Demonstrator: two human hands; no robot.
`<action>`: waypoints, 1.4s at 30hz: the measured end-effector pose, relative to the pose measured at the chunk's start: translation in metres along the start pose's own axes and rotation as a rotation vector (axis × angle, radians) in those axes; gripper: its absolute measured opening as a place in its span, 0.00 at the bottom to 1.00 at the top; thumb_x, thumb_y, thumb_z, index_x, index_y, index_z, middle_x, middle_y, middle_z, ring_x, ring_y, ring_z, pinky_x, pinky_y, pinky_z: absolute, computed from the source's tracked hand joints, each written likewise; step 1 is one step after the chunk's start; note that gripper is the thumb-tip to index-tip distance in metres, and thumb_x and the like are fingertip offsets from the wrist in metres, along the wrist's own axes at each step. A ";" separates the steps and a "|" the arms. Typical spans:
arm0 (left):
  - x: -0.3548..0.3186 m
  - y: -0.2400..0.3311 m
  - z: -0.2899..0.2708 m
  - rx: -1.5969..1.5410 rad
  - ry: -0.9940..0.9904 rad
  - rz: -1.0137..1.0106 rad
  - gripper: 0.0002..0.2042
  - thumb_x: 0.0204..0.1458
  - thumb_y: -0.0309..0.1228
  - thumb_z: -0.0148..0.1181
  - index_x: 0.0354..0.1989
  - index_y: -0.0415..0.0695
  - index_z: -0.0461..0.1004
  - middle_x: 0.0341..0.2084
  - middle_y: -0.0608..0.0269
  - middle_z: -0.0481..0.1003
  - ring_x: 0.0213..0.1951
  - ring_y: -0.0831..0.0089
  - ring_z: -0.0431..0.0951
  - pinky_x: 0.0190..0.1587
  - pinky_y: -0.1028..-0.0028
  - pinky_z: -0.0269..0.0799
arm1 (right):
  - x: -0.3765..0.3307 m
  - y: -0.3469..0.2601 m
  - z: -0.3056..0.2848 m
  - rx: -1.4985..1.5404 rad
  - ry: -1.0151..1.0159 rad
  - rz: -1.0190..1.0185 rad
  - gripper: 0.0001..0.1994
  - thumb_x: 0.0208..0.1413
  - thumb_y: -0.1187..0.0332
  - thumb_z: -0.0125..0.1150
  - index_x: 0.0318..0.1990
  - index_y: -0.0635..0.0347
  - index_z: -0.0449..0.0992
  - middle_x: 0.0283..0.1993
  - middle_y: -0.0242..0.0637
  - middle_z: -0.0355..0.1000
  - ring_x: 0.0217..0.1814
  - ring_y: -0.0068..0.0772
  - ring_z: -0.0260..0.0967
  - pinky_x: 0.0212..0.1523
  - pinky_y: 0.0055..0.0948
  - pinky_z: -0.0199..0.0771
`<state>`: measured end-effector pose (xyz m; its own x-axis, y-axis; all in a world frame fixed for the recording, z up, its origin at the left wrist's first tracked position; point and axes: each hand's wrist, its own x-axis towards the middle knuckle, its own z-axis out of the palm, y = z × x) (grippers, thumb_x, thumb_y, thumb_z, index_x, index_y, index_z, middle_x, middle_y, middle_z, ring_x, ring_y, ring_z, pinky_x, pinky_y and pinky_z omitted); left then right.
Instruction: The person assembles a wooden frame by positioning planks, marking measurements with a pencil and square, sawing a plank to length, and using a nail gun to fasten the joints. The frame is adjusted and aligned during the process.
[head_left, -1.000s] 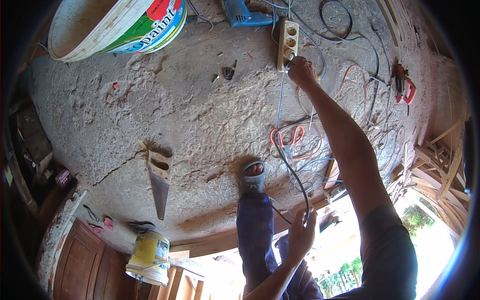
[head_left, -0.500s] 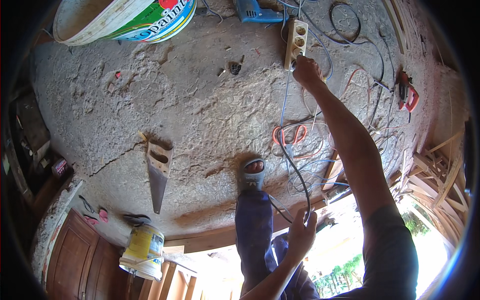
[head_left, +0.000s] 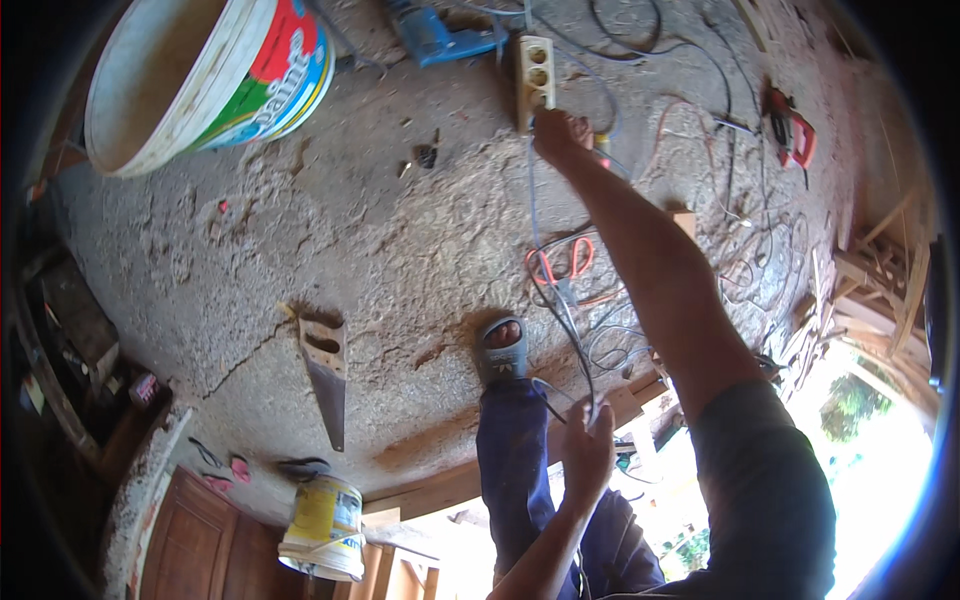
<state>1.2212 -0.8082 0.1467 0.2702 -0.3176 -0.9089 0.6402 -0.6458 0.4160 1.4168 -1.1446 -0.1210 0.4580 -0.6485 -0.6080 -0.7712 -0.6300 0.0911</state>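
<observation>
My right hand is closed at the near end of a cream power strip, against its lowest socket. Whatever sits in its fingers is hidden by the hand. Lower down, in front of my legs, my left hand grips a black cable between thumb and fingers. That cable runs up over the floor toward the strip. An orange loop of cord lies beside it, left of my right forearm.
A blue power tool lies left of the strip, with a large paint bucket further left. A handsaw rests on the rough floor. A red tool, loose cables and wood scraps occupy the right. A yellow bucket stands lower left.
The view has shifted, so the strip and blue tool sit further left and more of the paint bucket shows. Both hands keep their grips, with the right still at the strip's end.
</observation>
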 end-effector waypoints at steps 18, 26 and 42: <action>-0.042 -0.127 0.064 0.343 -0.146 0.062 0.33 0.67 0.40 0.53 0.77 0.41 0.50 0.70 0.45 0.62 0.68 0.53 0.67 0.68 0.59 0.62 | -0.762 0.299 0.391 0.988 -0.291 0.619 0.21 0.57 0.61 0.60 0.56 0.59 0.80 0.57 0.56 0.77 0.61 0.58 0.74 0.62 0.51 0.74; -0.165 -0.145 0.098 0.720 -0.127 0.484 0.30 0.70 0.44 0.52 0.74 0.40 0.56 0.67 0.43 0.67 0.63 0.51 0.73 0.66 0.58 0.66 | -0.932 0.454 0.494 1.134 -0.022 0.871 0.19 0.56 0.61 0.58 0.52 0.60 0.81 0.49 0.58 0.79 0.54 0.61 0.77 0.56 0.51 0.77; -0.120 -0.403 0.057 1.589 0.109 0.485 0.33 0.59 0.43 0.60 0.70 0.40 0.62 0.66 0.38 0.67 0.66 0.42 0.68 0.65 0.52 0.67 | -1.203 0.435 0.630 1.137 -0.338 0.929 0.19 0.55 0.66 0.61 0.53 0.64 0.82 0.46 0.56 0.81 0.50 0.54 0.81 0.52 0.45 0.80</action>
<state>0.8898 -0.5495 0.0898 0.3018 -0.6837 -0.6644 -0.8152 -0.5464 0.1919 0.2516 -0.3696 0.1535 -0.3704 -0.3935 -0.8414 -0.7157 0.6983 -0.0115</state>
